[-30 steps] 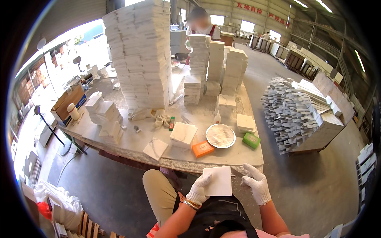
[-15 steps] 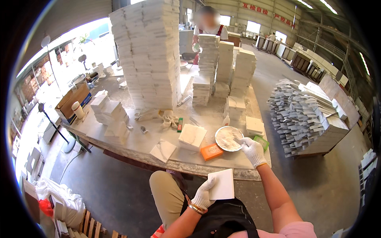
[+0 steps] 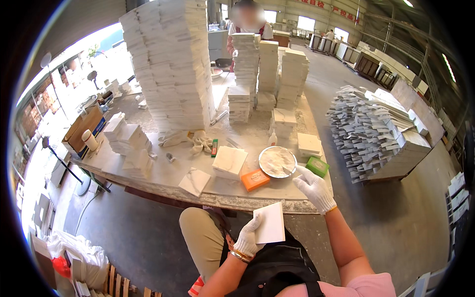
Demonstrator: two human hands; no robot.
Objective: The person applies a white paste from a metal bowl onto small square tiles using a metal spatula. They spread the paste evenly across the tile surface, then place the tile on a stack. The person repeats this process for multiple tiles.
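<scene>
My left hand (image 3: 249, 236), in a white knit glove, grips a square white tile (image 3: 269, 223) above my lap, its pale face tilted upward. My right hand (image 3: 315, 189), gloved too, is closed at the right rim of a round bowl (image 3: 261, 169) of whitish powder or paste (image 3: 277, 159). From its fingers a small grey blade, like a putty knife (image 3: 288, 171), reaches toward the bowl's contents; the handle is hidden in the glove. An orange box (image 3: 255, 180) lies by the bowl's left front, and a green box (image 3: 317, 167) by its right side.
A tall tile stack (image 3: 168, 69) rises at the back left, shorter stacks (image 3: 246, 64) behind the bowl. A marble-patterned tile (image 3: 195, 181) and loose gloves (image 3: 199, 142) lie on the table. Right of the table stands a pile of grey strips (image 3: 356, 133). Another person (image 3: 266, 30) stands beyond.
The view has shifted, moving the table up and left in the picture. My right hand has drawn back from over the bowl toward its right front rim. My left hand still holds the tile.
</scene>
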